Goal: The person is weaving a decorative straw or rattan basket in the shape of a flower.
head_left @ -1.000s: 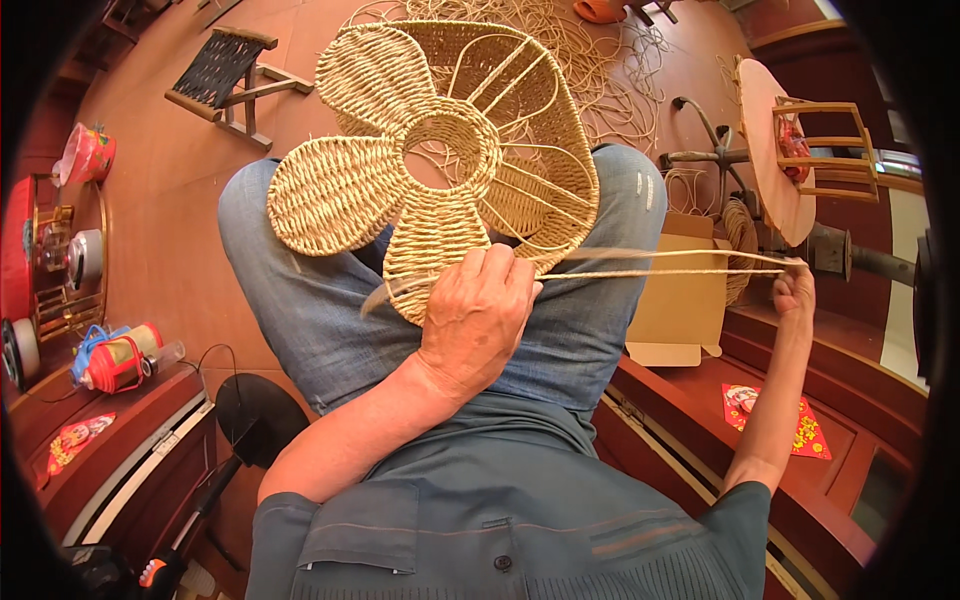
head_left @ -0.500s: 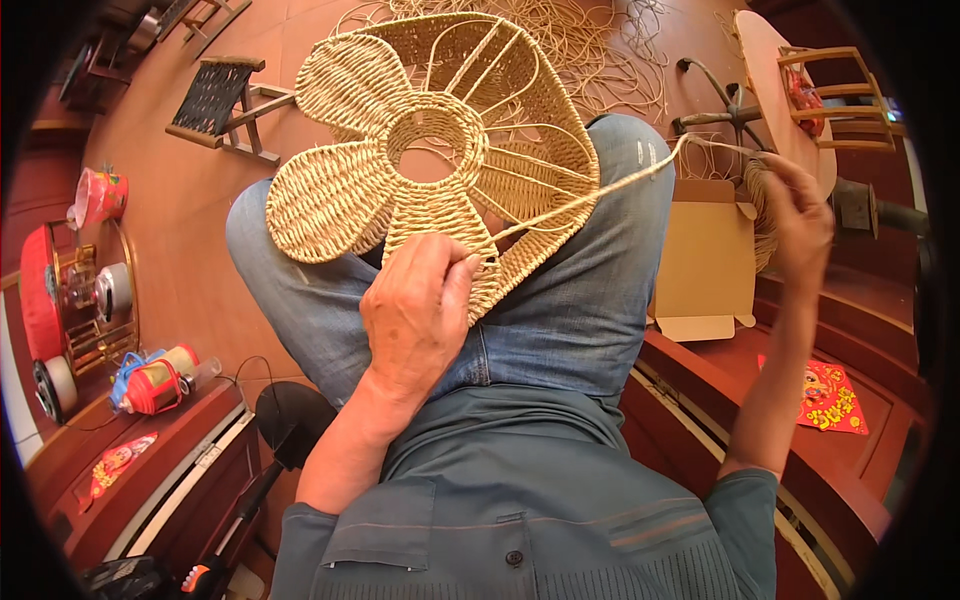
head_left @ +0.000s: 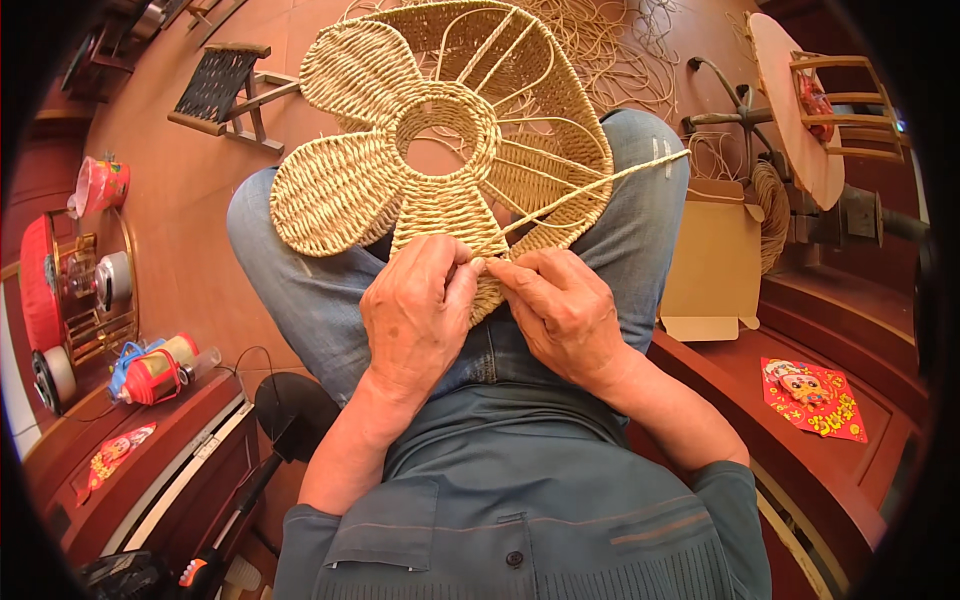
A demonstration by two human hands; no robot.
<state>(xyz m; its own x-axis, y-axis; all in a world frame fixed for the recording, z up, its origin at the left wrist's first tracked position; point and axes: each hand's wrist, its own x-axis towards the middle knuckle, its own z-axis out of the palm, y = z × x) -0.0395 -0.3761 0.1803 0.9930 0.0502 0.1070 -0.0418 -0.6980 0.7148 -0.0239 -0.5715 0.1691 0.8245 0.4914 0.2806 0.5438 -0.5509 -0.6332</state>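
Note:
Across my lap lies a straw-coloured woven basket (head_left: pixel 335 200) with a flower-shaped face. Three petals are filled with weave around a round central hole; on the right side, thin frame loops stand bare. My left hand (head_left: pixel 415 310) is closed on the lower petal's right edge, thumb against index finger. Beside it, my right hand (head_left: pixel 565 310) pinches at the same edge, its fingertips almost meeting the left ones. What lies between the right fingertips is too small to make out. A twisted cord (head_left: pixel 625 177) runs from that edge up to the right, its end free above my knee.
Loose cord (head_left: pixel 620 60) lies tangled on the floor ahead. A small stool (head_left: pixel 225 95) stands at far left, a cardboard box (head_left: pixel 705 255) beside my right knee, a coil of cord (head_left: pixel 770 215) behind it. Red packets (head_left: pixel 815 398) lie on the wooden surface at right.
My right hand has come from far out on the right, where it held the cord stretched, to the petal edge beside my left hand. The cord now hangs with its end loose.

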